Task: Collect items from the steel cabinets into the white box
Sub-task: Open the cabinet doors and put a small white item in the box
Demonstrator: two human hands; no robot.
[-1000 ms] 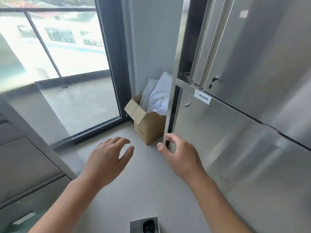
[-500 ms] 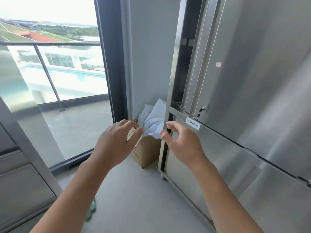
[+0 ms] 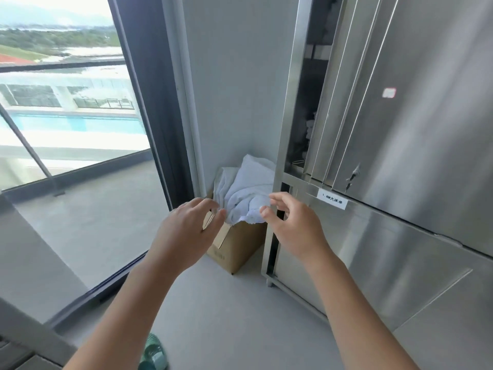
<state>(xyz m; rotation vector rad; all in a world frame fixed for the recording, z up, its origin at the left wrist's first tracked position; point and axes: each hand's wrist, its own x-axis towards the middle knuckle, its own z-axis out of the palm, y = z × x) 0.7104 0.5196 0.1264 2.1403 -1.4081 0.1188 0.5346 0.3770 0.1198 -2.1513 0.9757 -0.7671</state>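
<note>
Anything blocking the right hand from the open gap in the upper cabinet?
Nothing visible. The right hand holds nothing, just below the upper cabinet gap. The sliding door covers the rest of that compartment, so access is only through that narrow left strip.

Raised left hand (image 3: 186, 233) and right hand (image 3: 296, 228) from low over the floor (image 3: 226, 316) toward 12 o'clock, up before the white cloth (image 3: 248, 190) in the cardboard box (image 3: 240, 247), and tilted the view upward too.
</note>
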